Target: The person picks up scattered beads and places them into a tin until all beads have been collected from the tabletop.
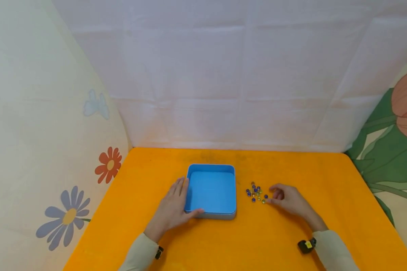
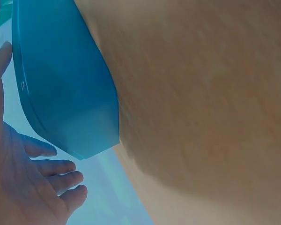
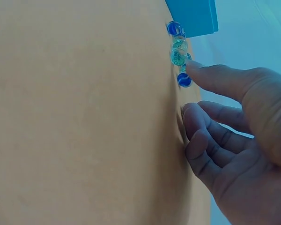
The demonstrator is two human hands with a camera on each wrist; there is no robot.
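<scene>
A square blue box (image 1: 211, 192), its top uncovered, sits on the table. My left hand (image 1: 171, 210) lies along its left side with fingers extended, the thumb over the near rim; the left wrist view shows the box wall (image 2: 68, 84) beside thumb and fingers. To the right of the box lies a loose cluster of several glass marbles (image 1: 256, 190), dark blue, amber and yellow-green. At their right edge is my right hand (image 1: 291, 202), thumb and index apart, other fingers loosely bent. In the right wrist view the thumb tip (image 3: 193, 65) is right at the marbles (image 3: 179, 57).
An orange cloth (image 1: 149, 169) covers the table. A white sheet (image 1: 203, 75) hangs behind its far edge. Flower-patterned sheets (image 1: 68, 131) stand at both sides.
</scene>
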